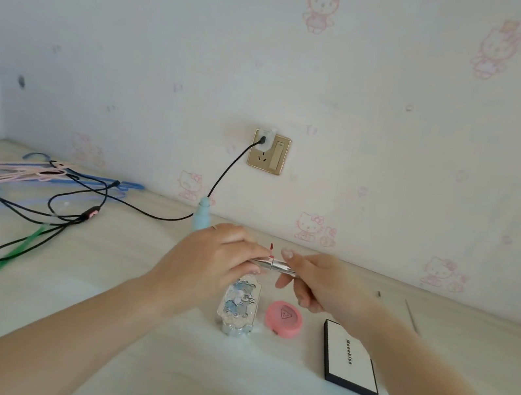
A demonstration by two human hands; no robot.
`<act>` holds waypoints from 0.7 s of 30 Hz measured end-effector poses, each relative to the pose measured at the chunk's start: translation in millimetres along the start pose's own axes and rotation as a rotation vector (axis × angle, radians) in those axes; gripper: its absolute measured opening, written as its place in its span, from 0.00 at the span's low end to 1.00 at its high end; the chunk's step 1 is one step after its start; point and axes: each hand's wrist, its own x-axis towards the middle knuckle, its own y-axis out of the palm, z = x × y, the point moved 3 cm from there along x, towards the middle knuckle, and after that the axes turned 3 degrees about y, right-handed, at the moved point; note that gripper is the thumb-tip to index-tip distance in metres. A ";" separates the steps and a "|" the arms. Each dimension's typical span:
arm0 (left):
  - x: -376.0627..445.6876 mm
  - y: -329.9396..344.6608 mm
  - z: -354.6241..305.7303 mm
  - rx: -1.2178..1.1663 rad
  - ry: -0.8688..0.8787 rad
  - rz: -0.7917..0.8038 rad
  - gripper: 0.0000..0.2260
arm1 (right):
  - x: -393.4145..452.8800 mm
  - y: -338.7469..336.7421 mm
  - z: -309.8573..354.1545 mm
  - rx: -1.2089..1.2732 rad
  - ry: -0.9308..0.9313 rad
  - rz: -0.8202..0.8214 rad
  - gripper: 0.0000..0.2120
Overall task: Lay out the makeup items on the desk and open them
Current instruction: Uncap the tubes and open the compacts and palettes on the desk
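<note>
Above the pale counter (255, 386), both hands, left (214, 258) and right (324, 284), grip a slim silver lipstick tube (272, 264) horizontally.

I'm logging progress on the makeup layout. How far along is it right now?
Done: three items lie on the desk, the silver ornate case, the pink round compact and the white-lidded palette, all apparently closed. In hand: the left hand and right hand grip a silver lipstick tube by its two ends, apparently pulling it open. Left: opening those three.
</note>
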 end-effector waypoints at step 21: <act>-37.8 -38.8 27.8 -0.035 -0.052 -0.014 0.12 | 9.1 46.5 19.3 -0.044 -0.343 -0.083 0.03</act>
